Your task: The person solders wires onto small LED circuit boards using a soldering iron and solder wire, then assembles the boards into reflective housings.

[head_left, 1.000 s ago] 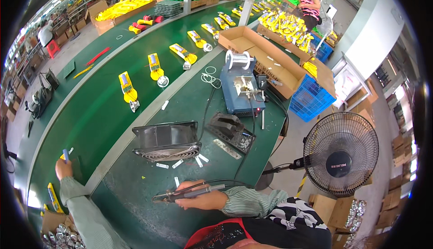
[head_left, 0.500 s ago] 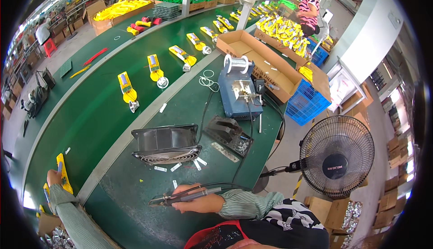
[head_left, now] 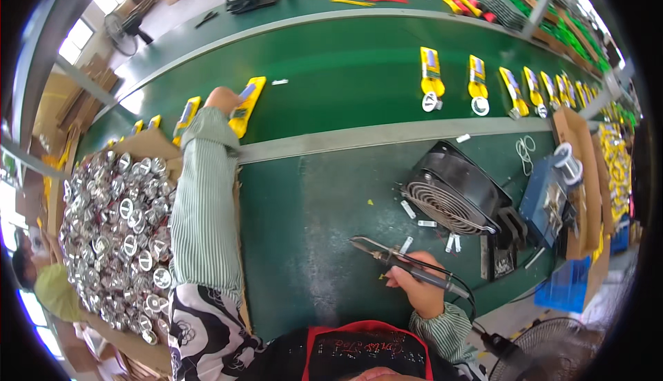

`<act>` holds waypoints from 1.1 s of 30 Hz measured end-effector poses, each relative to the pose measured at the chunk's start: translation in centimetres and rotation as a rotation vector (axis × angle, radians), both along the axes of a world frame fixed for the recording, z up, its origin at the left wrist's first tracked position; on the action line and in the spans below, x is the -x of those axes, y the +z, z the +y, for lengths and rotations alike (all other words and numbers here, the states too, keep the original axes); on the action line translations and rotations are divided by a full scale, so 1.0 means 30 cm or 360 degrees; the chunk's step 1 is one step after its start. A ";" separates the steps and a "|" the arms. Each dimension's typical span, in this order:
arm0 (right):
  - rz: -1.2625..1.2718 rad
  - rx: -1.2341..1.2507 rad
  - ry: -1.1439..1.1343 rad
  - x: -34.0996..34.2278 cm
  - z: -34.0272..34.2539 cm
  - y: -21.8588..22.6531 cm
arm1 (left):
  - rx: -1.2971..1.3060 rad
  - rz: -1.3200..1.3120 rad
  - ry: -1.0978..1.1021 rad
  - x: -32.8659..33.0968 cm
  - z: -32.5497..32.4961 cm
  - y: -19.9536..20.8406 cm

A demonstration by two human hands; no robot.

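Note:
On the green belt at the left, my left hand [head_left: 222, 99] has its fingers curled at the edge of a yellow housing [head_left: 250, 108], apparently gripping it; the fingertips are partly hidden. The housing is long and narrow with a greyish inset. Another yellow housing [head_left: 186, 120] lies just left of the same wrist. My right hand [head_left: 423, 286] is closed round the grey handle of a soldering iron [head_left: 407, 267] low over the dark green bench. Its bent metal tip points left, and a black cable runs back past the wrist.
A box of round silvery lamp heads [head_left: 124, 229] stands left of my left arm. A black fan unit [head_left: 456, 187] and a blue solder-wire machine [head_left: 545, 198] occupy the bench's right. Small white strips [head_left: 427, 223] lie near the fan. Yellow pieces with round heads [head_left: 430, 80] line the belt.
My view has swung to the left, bringing the box of lamp heads fully into sight. My left hand stays at the yellow housing, and my right hand still holds the soldering iron.

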State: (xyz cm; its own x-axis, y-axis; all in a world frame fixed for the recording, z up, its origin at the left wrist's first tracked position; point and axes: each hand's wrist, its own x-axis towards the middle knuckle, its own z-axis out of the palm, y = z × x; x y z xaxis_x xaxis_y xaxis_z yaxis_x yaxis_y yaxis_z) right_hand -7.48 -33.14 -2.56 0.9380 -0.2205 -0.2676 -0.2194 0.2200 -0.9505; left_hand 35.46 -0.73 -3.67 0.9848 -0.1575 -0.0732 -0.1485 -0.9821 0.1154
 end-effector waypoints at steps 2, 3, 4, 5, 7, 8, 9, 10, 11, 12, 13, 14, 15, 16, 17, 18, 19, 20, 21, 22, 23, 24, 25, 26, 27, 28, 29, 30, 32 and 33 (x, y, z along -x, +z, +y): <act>0.0010 -0.0031 0.0036 -0.012 0.020 0.008 | -0.0044 0.0061 0.0025 0.028 0.010 0.055; 0.0041 -0.0038 0.0011 -0.011 0.029 0.010 | 0.0033 0.0108 0.0202 0.041 0.001 0.068; 0.0042 -0.0039 0.0017 -0.010 0.034 0.009 | 0.0112 0.0153 0.0369 0.048 -0.001 0.074; 0.0025 -0.0009 0.0047 -0.010 0.034 0.010 | 0.0187 0.0129 0.0375 0.056 0.013 0.073; 0.0007 0.0021 0.0072 -0.004 0.034 0.010 | 0.0157 0.0141 0.0352 0.054 0.017 0.071; -0.0002 0.0013 0.0071 -0.003 0.028 0.010 | 0.0130 0.0153 0.0324 0.056 0.003 0.077; -0.0011 0.0004 0.0070 -0.003 0.023 0.010 | 0.0132 0.0153 0.0322 0.057 -0.011 0.084; -0.0010 0.0006 0.0066 -0.004 0.019 0.010 | 0.0049 0.0167 0.0301 0.057 -0.023 0.091; -0.0009 -0.0003 0.0048 -0.004 0.018 0.012 | -0.0035 0.0183 0.0280 0.059 -0.032 0.099; -0.0008 -0.0011 0.0029 -0.004 0.017 0.012 | -0.0036 0.0185 0.0277 0.052 -0.034 0.094; -0.0004 -0.0011 0.0025 -0.003 0.016 0.011 | 0.0011 0.0179 0.0308 0.040 -0.035 0.084; 0.0009 -0.0001 0.0028 -0.003 0.015 0.010 | 0.0058 0.0174 0.0339 0.029 -0.037 0.072; 0.0013 -0.0005 0.0049 -0.005 0.015 0.007 | 0.0047 0.0169 0.0352 0.022 -0.022 0.064; 0.0010 -0.0017 0.0062 -0.006 0.014 0.005 | 0.0063 0.0130 0.0379 0.016 -0.008 0.054; -0.0005 -0.0010 0.0080 -0.008 0.012 0.004 | 0.0086 0.0098 0.0389 0.013 -0.019 0.053; -0.0020 -0.0002 0.0100 -0.009 0.011 0.003 | 0.0083 0.0101 0.0386 0.010 -0.028 0.053; -0.0017 -0.0005 0.0098 -0.012 0.010 0.002 | 0.0078 0.0105 0.0419 0.005 -0.041 0.053; -0.0010 0.0003 0.0090 -0.013 0.010 0.003 | 0.0072 0.0110 0.0453 0.007 -0.055 0.055; -0.0002 0.0012 0.0083 -0.012 0.010 0.003 | 0.0069 0.0113 0.0452 0.002 -0.062 0.054; 0.0001 0.0009 0.0082 -0.009 0.011 0.003 | 0.0023 0.0100 0.0435 -0.005 -0.069 0.053; 0.0001 0.0002 0.0076 -0.011 0.011 0.004 | -0.0019 0.0085 0.0414 -0.012 -0.083 0.058; 0.0002 -0.0004 0.0068 -0.013 0.010 0.004 | -0.0017 0.0086 0.0407 -0.014 -0.092 0.060; 0.0004 0.0000 0.0060 -0.015 0.008 0.003 | -0.0041 0.0103 0.0384 -0.017 -0.100 0.063; -0.0001 0.0009 0.0042 -0.012 0.005 0.001 | -0.0068 0.0124 0.0358 -0.017 -0.115 0.060; -0.0015 0.0011 0.0045 -0.012 0.007 0.002 | -0.0073 0.0121 0.0367 -0.047 -0.070 0.032; -0.0024 -0.0005 0.0071 -0.015 0.012 0.002 | -0.0194 0.0131 0.0200 -0.102 0.028 -0.015; -0.0010 -0.0016 0.0056 -0.015 0.013 0.001 | -0.0304 0.0154 0.0004 -0.120 0.047 -0.027; 0.0003 -0.0028 0.0043 -0.015 0.014 -0.001 | -0.0308 0.0156 0.0005 -0.138 0.060 -0.042; 0.0007 -0.0010 0.0062 -0.015 0.011 -0.007 | -0.0281 0.0172 0.0059 -0.154 0.065 -0.056; 0.0010 0.0012 0.0079 -0.015 0.009 -0.010 | -0.0279 0.0175 0.0056 -0.153 0.051 -0.059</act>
State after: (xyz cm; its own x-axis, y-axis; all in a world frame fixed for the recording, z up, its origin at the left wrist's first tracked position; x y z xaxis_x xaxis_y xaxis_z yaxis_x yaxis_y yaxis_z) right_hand -7.02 -32.87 -2.85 0.9462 -0.1755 -0.2717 -0.2356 0.2016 -0.9507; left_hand 40.05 0.80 -5.43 0.9741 -0.0986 -0.2037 -0.1097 -0.9930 -0.0440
